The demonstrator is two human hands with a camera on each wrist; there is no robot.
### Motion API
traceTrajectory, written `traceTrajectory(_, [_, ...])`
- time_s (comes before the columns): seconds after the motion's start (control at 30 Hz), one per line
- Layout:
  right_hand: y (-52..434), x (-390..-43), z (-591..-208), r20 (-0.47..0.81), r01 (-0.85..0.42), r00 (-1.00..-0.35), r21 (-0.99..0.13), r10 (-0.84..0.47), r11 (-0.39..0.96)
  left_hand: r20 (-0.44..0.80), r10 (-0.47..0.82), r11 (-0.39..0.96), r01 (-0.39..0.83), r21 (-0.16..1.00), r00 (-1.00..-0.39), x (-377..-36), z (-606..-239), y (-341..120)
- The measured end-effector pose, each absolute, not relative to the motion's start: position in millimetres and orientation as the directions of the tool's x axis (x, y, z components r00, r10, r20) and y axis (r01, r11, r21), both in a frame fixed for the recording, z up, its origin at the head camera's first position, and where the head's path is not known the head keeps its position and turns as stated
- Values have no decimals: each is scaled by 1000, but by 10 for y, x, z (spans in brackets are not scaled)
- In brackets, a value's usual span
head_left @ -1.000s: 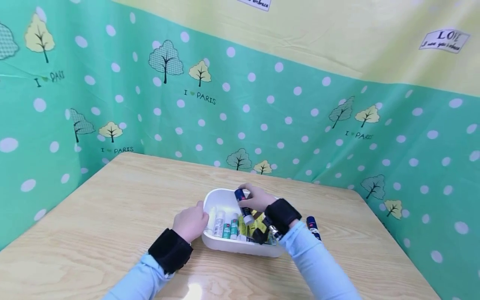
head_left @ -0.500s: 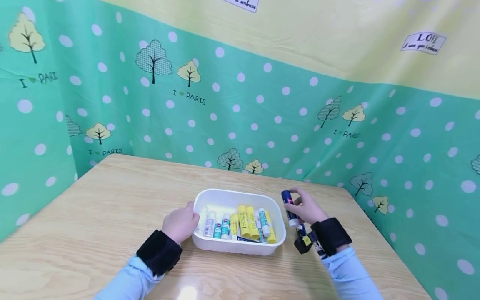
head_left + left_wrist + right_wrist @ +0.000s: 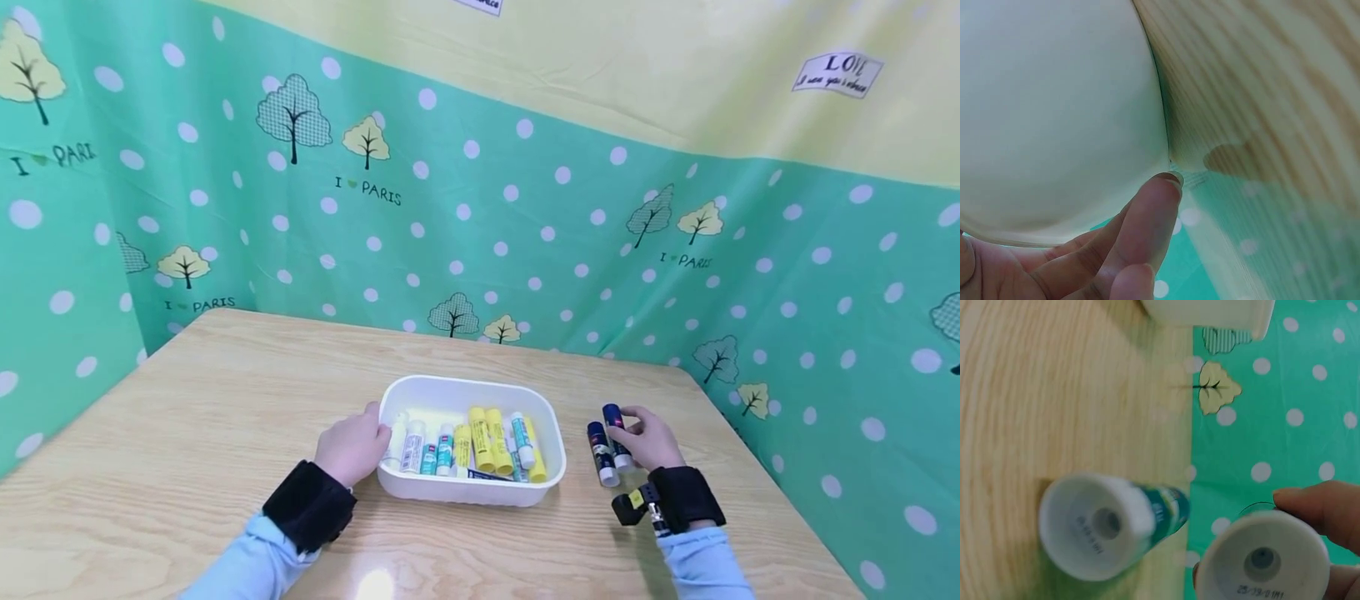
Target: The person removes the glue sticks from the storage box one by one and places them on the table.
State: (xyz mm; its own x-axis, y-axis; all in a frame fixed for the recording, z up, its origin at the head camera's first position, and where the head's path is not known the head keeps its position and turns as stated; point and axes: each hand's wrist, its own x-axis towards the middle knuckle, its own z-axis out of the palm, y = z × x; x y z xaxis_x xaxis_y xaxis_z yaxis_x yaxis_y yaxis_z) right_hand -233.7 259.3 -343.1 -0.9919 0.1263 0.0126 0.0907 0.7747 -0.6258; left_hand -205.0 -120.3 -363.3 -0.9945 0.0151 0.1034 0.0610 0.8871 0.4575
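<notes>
My left hand [image 3: 348,450] grips the left rim of a white plastic basket [image 3: 480,492]. In the left wrist view its fingers [image 3: 1147,225] lie along the outside of the basket wall. To the right of the basket, my right hand [image 3: 654,440] pinches a dark blue glue stick [image 3: 618,446] with a white base. Close along its left side lies a second dark blue glue stick [image 3: 602,455] on the table. The right wrist view looks at the white round bases of both, the held glue stick [image 3: 1254,569] at lower right, thumb and finger around it.
Inside the basket lie several more glue sticks: yellow ones [image 3: 482,440], teal and white ones [image 3: 446,450] and a white one [image 3: 412,447]. The wooden table [image 3: 247,392] ends at a green dotted curtain [image 3: 420,258] at the back and sides.
My right hand has carried the dark blue glue stick from over the basket rightward and down beside the other dark blue one. The left hand keeps its hold on the basket rim.
</notes>
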Motion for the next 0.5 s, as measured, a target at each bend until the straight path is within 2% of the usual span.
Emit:
traceTrajectory(0.23, [2695,-2369,-3611,-20,164,-981,-616,193,770,99,15,886,59,460,-995,-2052,-3634,-1193])
traceTrajectory(0.5, [2719,-2430,-3688,-37,189,-978,-568,205,801,95,18,890,59,453,-995,-2073,-3629,-1200])
